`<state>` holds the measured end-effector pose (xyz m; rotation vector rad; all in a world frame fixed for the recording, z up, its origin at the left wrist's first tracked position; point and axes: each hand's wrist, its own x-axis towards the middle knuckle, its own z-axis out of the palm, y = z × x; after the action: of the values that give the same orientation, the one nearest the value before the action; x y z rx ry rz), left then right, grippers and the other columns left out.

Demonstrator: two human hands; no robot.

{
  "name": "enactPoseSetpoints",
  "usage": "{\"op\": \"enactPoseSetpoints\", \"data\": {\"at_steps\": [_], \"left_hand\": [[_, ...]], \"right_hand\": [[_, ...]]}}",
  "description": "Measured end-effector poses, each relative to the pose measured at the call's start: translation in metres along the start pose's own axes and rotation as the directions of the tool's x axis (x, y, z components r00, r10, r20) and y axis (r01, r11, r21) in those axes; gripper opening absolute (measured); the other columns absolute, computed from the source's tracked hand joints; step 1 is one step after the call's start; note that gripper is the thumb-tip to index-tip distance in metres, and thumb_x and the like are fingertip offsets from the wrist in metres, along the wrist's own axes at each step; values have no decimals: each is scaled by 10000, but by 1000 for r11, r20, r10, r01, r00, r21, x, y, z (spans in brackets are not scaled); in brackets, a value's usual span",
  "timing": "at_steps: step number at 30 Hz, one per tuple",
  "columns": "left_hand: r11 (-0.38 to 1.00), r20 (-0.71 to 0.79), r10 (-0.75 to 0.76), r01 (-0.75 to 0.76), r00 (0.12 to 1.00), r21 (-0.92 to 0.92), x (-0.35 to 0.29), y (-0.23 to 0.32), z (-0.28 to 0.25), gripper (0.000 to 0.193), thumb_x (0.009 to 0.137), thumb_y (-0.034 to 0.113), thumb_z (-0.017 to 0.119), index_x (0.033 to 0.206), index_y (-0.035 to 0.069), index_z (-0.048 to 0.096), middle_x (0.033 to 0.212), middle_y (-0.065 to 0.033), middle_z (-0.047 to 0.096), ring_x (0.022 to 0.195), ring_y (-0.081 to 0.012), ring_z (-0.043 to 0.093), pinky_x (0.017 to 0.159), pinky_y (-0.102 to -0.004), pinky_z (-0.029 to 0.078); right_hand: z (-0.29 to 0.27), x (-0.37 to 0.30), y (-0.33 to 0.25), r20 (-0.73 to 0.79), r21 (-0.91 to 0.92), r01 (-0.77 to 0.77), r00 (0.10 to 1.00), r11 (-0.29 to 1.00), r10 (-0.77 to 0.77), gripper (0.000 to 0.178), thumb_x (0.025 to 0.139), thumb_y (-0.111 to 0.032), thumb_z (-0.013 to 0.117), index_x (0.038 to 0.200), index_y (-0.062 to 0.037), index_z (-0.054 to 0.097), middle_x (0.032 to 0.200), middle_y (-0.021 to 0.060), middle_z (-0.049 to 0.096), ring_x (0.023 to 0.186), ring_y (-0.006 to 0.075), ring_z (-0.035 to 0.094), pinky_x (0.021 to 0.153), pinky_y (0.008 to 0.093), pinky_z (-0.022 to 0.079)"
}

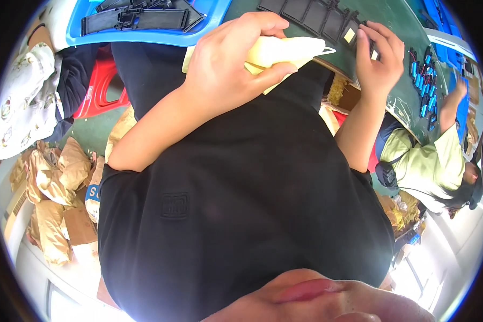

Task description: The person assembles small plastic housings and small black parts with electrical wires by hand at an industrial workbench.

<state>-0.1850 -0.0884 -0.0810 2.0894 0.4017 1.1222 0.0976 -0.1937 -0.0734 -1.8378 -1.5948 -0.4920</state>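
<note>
My left hand (236, 59) is closed around a folded bundle of pale yellow sheets (284, 51), held above my lap near the table edge. A thin white loop or strip (327, 51) sticks out at the sheets' right end. My right hand (381, 56) reaches to the right end of a row of black plastic frames (311, 19) on the table. Its thumb and fingertips come together over the black plastic; anything pinched between them is hidden. Beside the fingertips, a small yellow square (350, 35) lies on the frame, and another pale patch shows under the hand.
A blue tray (145, 38) with black plastic parts stands at the upper left of the green table (408, 32). Several blue cylindrical pieces with wires (425, 83) lie to the right. A person in light green (429, 161) works at right. Brown paper bags (56, 182) and a red stool (99, 86) are at left.
</note>
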Motion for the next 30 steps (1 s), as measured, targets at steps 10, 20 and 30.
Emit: {"op": "enactPoseSetpoints", "data": {"at_steps": [10,20,30], "left_hand": [[983,16,88,-84,996,-163,10,15,-14,741,742,59,939,1322,18,480,1152,-168,603,1018,-249,659,844,-341,541],[695,29,-163,136,986,-706,-12,-4,11,399,1013,26,650,1392,6,528,1316,-154,701,1221,-212,680,1018,-320,552],[976,96,-180,190,979,-108,-13,-1,3,197,960,90,715,1127,47,619,830,-123,736,702,-283,747,580,-343,558]], "right_hand": [[3,-7,-85,255,739,-136,963,660,-86,218,885,13,780,1099,29,739,993,112,757,839,169,682,742,274,527],[28,-26,-114,384,835,-457,883,306,271,177,930,0,761,1098,38,720,1002,63,711,909,125,642,799,248,507],[14,-3,-128,104,667,-48,994,743,-29,269,843,34,791,1110,46,755,1234,153,642,1114,224,622,975,338,504]]}}
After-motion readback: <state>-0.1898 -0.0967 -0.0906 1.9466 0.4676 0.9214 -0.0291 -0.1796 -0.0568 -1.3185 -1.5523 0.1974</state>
